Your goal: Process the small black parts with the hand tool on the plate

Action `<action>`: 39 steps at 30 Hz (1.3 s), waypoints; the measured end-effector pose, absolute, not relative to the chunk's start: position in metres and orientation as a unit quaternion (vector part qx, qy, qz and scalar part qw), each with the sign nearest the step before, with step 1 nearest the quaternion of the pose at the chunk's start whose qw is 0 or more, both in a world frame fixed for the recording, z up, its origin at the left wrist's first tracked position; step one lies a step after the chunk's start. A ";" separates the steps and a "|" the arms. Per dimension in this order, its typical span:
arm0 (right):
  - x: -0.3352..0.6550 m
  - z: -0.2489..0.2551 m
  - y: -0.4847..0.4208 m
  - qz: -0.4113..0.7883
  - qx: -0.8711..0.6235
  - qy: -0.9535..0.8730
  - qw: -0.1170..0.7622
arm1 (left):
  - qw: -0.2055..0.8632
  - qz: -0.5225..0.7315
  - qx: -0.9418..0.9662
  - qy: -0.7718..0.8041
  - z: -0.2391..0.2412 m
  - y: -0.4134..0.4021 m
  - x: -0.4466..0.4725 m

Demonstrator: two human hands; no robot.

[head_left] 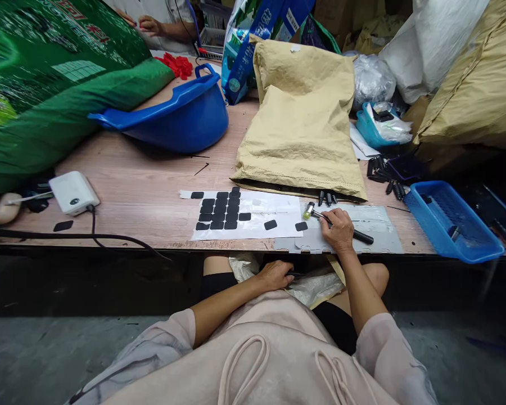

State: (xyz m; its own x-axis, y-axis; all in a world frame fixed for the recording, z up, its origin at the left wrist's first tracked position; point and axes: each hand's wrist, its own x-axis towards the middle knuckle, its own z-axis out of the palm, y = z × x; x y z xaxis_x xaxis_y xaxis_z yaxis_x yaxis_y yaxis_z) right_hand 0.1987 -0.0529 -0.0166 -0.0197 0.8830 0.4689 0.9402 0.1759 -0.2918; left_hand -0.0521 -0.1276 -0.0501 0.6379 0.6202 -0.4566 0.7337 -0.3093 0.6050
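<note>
My right hand [338, 229] is closed around a small mallet [310, 210] with a metal head, a yellow-green face and a black handle. Its head rests over a grey board [383, 222] at the table's front edge. Below that edge, over my lap, my left hand [276, 275] has its fingers curled at something dark that I cannot make out. An opened bag [316, 286] lies across my lap beside it. Left of the mallet, a white sheet [257, 232] carries rows of black rounded pads [219, 211]. Several small black cylindrical pieces [329, 198] lie just behind the board.
A large tan paper bag [299, 124] lies behind the sheet. A blue basin [185, 118] stands on the left, a blue basket [447, 219] on the right. Near the left edge sits a white device [73, 192] with a cable. Another person's hand [149, 25] shows at the back.
</note>
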 end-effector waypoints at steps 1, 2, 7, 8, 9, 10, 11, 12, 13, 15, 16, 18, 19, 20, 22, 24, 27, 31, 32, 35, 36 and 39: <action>0.198 -0.016 -0.053 -0.049 -0.641 -0.712 0.283 | 0.410 -0.091 0.802 0.424 -0.051 -0.126 -0.053; 0.198 -0.016 -0.053 -0.048 -0.642 -0.711 0.282 | 0.412 -0.105 0.804 0.416 -0.047 -0.124 -0.055; 0.197 -0.017 -0.054 -0.050 -0.641 -0.712 0.283 | 0.537 -0.010 0.796 0.279 0.017 -0.087 -0.050; 0.196 -0.017 -0.054 -0.052 -0.640 -0.713 0.282 | 0.541 0.037 0.792 0.281 0.030 -0.071 -0.044; 0.196 -0.017 -0.055 -0.054 -0.638 -0.715 0.281 | 0.520 0.086 0.792 0.308 0.042 -0.054 -0.036; 0.196 -0.016 -0.055 -0.055 -0.636 -0.718 0.278 | 0.480 0.139 0.788 0.360 0.051 -0.035 -0.027; 0.196 -0.015 -0.056 -0.055 -0.633 -0.721 0.276 | 0.430 0.177 0.783 0.414 0.057 -0.017 -0.016; 0.195 -0.015 -0.056 -0.055 -0.630 -0.725 0.275 | 0.382 0.198 0.777 0.459 0.060 0.000 -0.004; 0.195 -0.014 -0.057 -0.055 -0.626 -0.728 0.274 | 0.348 0.195 0.772 0.495 0.061 0.016 0.009; 0.195 -0.013 -0.057 -0.053 -0.622 -0.731 0.275 | 0.311 0.173 0.754 0.552 0.058 0.039 0.034; 0.195 -0.012 -0.058 -0.050 -0.621 -0.732 0.274 | 0.302 0.160 0.746 0.571 0.055 0.046 0.045; 0.195 -0.012 -0.058 -0.043 -0.621 -0.733 0.273 | 0.289 0.146 0.733 0.598 0.049 0.053 0.063; 0.195 -0.012 -0.058 -0.040 -0.622 -0.733 0.273 | 0.286 0.141 0.728 0.607 0.047 0.054 0.069; 0.195 -0.012 -0.057 -0.037 -0.622 -0.734 0.273 | 0.284 0.136 0.725 0.613 0.046 0.054 0.072; 0.196 -0.012 -0.057 -0.034 -0.622 -0.733 0.274 | 0.287 0.133 0.720 0.618 0.045 0.054 0.070; 0.196 -0.012 -0.057 -0.032 -0.621 -0.734 0.274 | 0.294 0.139 0.726 0.606 0.047 0.054 0.057; 0.196 -0.012 -0.057 -0.036 -0.620 -0.733 0.276 | 0.304 0.161 0.749 0.567 0.047 0.049 0.022; 0.196 -0.011 -0.057 -0.043 -0.618 -0.734 0.278 | 0.310 0.204 0.748 0.551 0.037 0.031 -0.028; 0.196 -0.012 -0.057 -0.044 -0.619 -0.734 0.277 | 0.309 0.212 0.743 0.554 0.033 0.024 -0.037; 0.198 -0.013 -0.056 -0.052 -0.618 -0.735 0.275 | 0.293 0.227 0.743 0.558 0.017 0.006 -0.049; 0.199 -0.014 -0.056 -0.057 -0.614 -0.736 0.277 | 0.282 0.231 0.747 0.555 0.012 0.002 -0.049; 0.202 -0.015 -0.057 -0.078 -0.604 -0.737 0.294 | 0.247 0.243 0.766 0.542 0.002 -0.006 -0.044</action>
